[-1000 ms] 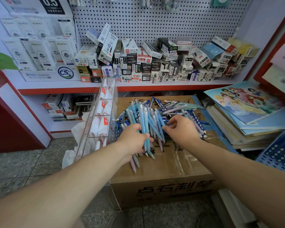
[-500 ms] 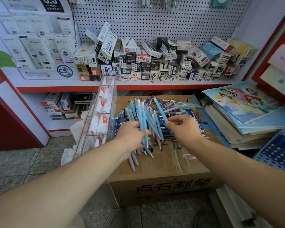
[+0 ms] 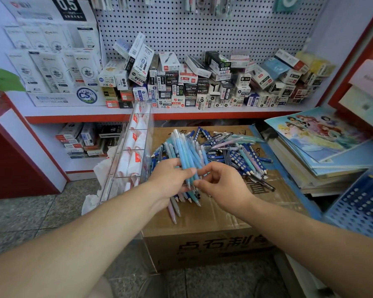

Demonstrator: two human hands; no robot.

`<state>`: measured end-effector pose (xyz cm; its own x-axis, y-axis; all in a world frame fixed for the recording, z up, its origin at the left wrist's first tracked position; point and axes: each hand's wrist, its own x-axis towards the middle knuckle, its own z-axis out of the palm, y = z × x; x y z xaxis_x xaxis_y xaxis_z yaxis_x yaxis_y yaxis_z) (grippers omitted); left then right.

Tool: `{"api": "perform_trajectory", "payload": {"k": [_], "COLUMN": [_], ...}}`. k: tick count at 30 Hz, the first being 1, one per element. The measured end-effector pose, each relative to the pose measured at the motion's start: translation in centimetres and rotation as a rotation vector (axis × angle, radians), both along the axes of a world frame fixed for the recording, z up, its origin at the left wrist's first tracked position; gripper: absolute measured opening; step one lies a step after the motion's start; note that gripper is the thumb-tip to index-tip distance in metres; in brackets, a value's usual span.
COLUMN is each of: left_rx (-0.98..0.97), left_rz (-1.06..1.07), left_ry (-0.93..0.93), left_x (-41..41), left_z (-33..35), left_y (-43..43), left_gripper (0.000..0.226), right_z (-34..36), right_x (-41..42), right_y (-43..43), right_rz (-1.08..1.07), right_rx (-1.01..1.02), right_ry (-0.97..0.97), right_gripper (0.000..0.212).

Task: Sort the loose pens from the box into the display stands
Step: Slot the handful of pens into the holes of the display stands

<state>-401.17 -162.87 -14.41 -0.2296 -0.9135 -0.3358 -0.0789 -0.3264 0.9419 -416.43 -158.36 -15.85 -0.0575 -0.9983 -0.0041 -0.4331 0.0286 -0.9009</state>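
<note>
The left hand (image 3: 170, 179) is gripping a bundle of pale-blue pens (image 3: 184, 153), fingers curled round it, tips pointing toward the viewer. The right hand (image 3: 223, 187) is meeting the bundle from the other side, thumb and forefinger pinching it near its lower end. Both hands are hovering over the loose pens (image 3: 243, 155), dark blue, pale blue and lilac, which are lying in a heap on top of a taped cardboard box (image 3: 213, 246); large Chinese characters are showing on its front face.

Just left of the box, a clear display stand (image 3: 138, 145) is standing tilted, its compartments holding white sheets with red marks. Behind, a shelf (image 3: 84, 114) edged in red is carrying stacked pen cartons (image 3: 202, 87); the legible print is reading "1389", "AIHAO" and "GR-383". At far left, a white display carton (image 3: 58, 61) is bearing a round "CS" badge and a black panel marked "0.5 mm". A white pegboard (image 3: 224, 26) is backing the shelf. To the right, a stack of picture books (image 3: 314, 136) with cartoon figures is lying beside a blue perforated basket (image 3: 362, 205).
</note>
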Motion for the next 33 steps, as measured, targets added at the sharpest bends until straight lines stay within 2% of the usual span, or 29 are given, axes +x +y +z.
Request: {"api": "perform_trajectory", "payload": {"k": [3, 5, 8, 11, 13, 19, 21, 23, 27, 33], "left_rx": [0.027, 0.026, 0.007, -0.014, -0.026, -0.021, -0.011, -0.006, 0.014, -0.006], "left_rz": [0.034, 0.055, 0.06, 0.047, 0.05, 0.051, 0.056, 0.075, 0.087, 0.038], "left_ry": [-0.066, -0.135, -0.195, -0.208, -0.203, -0.211, -0.212, -0.209, -0.142, -0.088], "left_x": [0.1, 0.3, 0.4, 0.3, 0.3, 0.4, 0.3, 0.3, 0.1, -0.2], "left_z": [-0.1, -0.3, -1.0, -1.1, -1.3, -1.6, -1.6, -1.5, -1.1, -1.0], "left_y": [-0.5, -0.7, -1.0, -0.9, -1.0, -1.4, -1.5, -1.4, -1.4, -0.9], "left_gripper": [0.011, 0.011, 0.032, 0.015, 0.016, 0.015, 0.019, 0.012, 0.009, 0.015], "right_z": [0.0, -0.4, -1.0, -1.4, -1.7, -1.6, -1.1, -0.4, 0.2, 0.0], "right_x": [-0.8, -1.8, -2.3, -1.8, -1.7, -2.2, -2.3, -1.9, -0.4, 0.2], "right_y": [-0.7, -1.7, -2.8, -3.5, -3.9, -4.0, -3.7, -3.0, -1.2, -0.2], "right_rz": [-0.021, -0.088, -0.121, -0.115, -0.114, -0.159, -0.186, -0.203, -0.11, -0.022], "right_rx": [-0.021, -0.019, 0.006, 0.024, 0.037, 0.1, 0.085, 0.062, 0.066, 0.054], "right_ry": [0.088, 0.27, 0.484, 0.59, 0.625, 0.466, 0.38, 0.262, 0.072, 0.036], "right_gripper": [0.01, 0.014, 0.023, 0.033, 0.034, 0.016, 0.013, 0.01, 0.008, 0.008]}}
